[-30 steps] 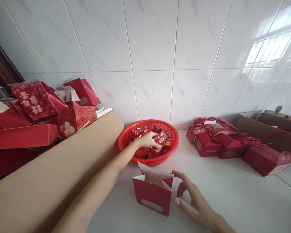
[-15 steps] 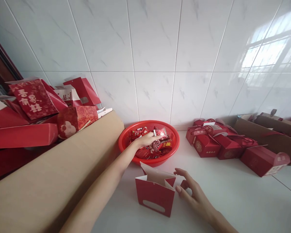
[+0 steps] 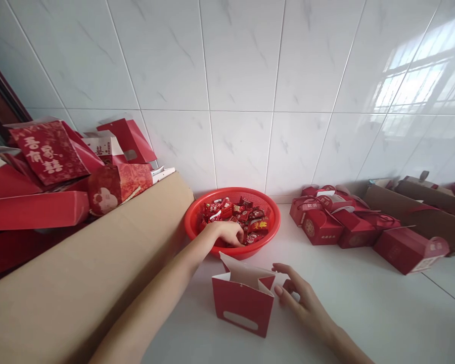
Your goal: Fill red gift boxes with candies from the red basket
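My left hand (image 3: 229, 232) reaches into a red plastic basket (image 3: 189, 222), fingers curled down among red-wrapped sweets (image 3: 258, 225). Its fingertips are partly hidden, so what they grip does not show clearly. In front of the basket a red paper box (image 3: 242, 306) stands upright with its top open, white inside, an oval window low on its near face. My right hand (image 3: 299, 296) is beside the box's right edge, fingers apart and holding nothing; whether a fingertip touches the box I cannot tell.
On the left, a large cardboard carton (image 3: 98, 253) holds several red paper boxes (image 3: 53, 151). Filled-out red gift boxes (image 3: 322, 227) with handles cluster at right, near another open carton (image 3: 409, 212). A tiled wall (image 3: 242, 146) rises behind the basket.
My left hand has moved nearer within the basket and left the white-and-red packet it was holding or touching. My right hand and the paper box have hardly moved.
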Demonstrator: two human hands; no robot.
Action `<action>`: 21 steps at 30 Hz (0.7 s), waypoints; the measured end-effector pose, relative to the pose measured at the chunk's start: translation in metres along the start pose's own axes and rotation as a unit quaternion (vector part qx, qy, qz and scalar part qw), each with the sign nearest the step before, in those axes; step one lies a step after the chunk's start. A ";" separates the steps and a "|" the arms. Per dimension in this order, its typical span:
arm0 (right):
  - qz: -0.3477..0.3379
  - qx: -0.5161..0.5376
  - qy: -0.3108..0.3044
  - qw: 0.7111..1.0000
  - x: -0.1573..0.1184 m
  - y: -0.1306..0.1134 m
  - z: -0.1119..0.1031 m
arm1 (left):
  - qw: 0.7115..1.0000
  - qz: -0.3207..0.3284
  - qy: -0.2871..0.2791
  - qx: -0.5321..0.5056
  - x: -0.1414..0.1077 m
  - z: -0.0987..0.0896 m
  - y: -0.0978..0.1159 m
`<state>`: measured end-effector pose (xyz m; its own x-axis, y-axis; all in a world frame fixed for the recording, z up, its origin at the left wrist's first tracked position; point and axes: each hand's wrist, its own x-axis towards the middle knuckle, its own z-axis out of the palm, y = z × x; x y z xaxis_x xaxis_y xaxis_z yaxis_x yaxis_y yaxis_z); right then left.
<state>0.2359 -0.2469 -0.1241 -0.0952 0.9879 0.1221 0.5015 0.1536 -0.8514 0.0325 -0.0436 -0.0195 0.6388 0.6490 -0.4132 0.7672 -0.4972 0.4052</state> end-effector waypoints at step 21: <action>-0.052 -0.041 0.019 0.998 0.000 0.002 0.000 | 0.995 -0.003 0.070 0.071 0.000 0.013 0.009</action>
<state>0.2372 -0.2465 -0.1257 -0.1187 0.9664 0.2281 0.5595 0.2549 -0.7887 0.0404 -0.0562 -0.0265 0.6272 0.7211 -0.2945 0.7780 -0.5624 0.2799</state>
